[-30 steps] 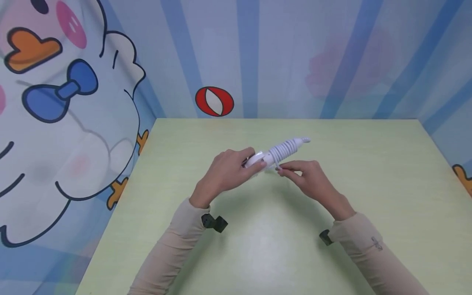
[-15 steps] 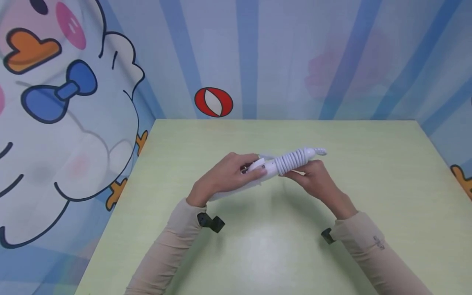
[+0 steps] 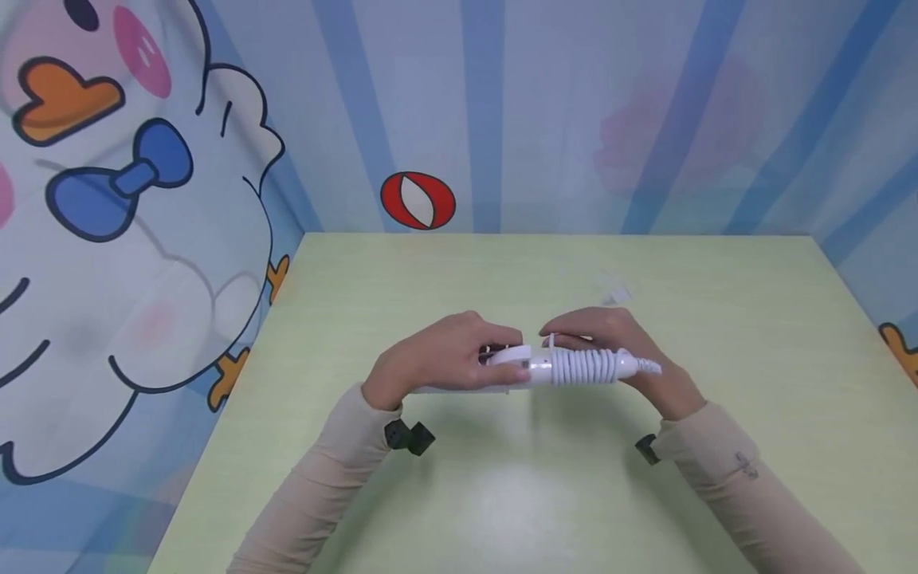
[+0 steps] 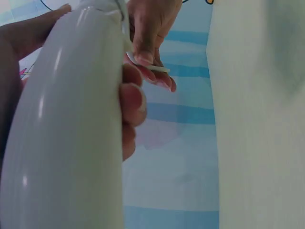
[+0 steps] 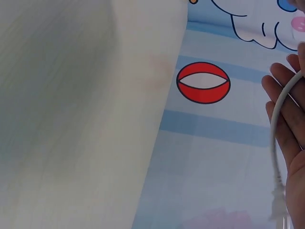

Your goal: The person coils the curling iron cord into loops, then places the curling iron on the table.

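My left hand (image 3: 448,351) grips a white curling iron (image 3: 539,370) that lies level above the table, its handle end toward the right. Close up in the left wrist view, the smooth white body (image 4: 71,133) fills the left side, with fingertips curled along its edge. The white power cord (image 3: 584,367) is wound in several turns round the handle. Behind the handle, my right hand (image 3: 617,331) pinches the cord's loose end. A blurred plug (image 3: 617,296) sticks out beyond that hand. In the right wrist view, the cord (image 5: 273,138) runs across the palm down to the plug.
A pale green table (image 3: 488,510) lies under both hands. Blue striped walls with a cartoon bird (image 3: 143,319) and a red ball print (image 3: 418,200) stand behind and to the left. Small dark cameras (image 3: 409,437) are worn at the wrists.
The curling iron has turned from slanting up to the right to level and come nearer. My right hand has passed from in front of the handle, underneath, to behind it with the cord.
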### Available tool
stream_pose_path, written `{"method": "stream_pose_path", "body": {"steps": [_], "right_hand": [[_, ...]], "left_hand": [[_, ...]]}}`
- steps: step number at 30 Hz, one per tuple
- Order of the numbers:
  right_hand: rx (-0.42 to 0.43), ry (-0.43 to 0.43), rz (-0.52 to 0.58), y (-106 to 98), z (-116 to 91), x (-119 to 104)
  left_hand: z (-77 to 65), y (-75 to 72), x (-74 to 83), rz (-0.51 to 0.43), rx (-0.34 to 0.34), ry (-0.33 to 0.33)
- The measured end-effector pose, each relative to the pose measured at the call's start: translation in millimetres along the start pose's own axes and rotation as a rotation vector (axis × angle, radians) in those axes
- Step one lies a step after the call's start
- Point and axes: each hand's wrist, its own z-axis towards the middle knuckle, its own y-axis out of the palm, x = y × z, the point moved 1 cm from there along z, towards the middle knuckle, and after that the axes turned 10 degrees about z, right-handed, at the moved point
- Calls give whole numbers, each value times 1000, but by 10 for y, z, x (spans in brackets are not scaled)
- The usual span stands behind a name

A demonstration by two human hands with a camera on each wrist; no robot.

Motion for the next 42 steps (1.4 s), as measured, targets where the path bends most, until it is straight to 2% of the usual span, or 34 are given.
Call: {"method": "stream_pose_path", "body": {"steps": [5,10,17,25,34,38,42], "right_hand": [[-19,13,-66,-41,-29,115],[-21,35,-120,-61,-66,196],[-9,27,-207,-145,-24,160],[-56,19,-329,-150,107,-14],[-76,47,-444,-59,151,-144],[-46,126,-461,2,161,-190],[2,335,-357,85,145,-216]], "left_hand": [[16,-3,52,95,-28,-34],[38,33,80,158,-89,-52],[44,90,81,258,-116,-89],[80,215,72,366,-126,-174],[130,291,-32,443,-104,-349],[140,280,-108,427,-37,-404],[164,277,-179,420,37,-473]]}}
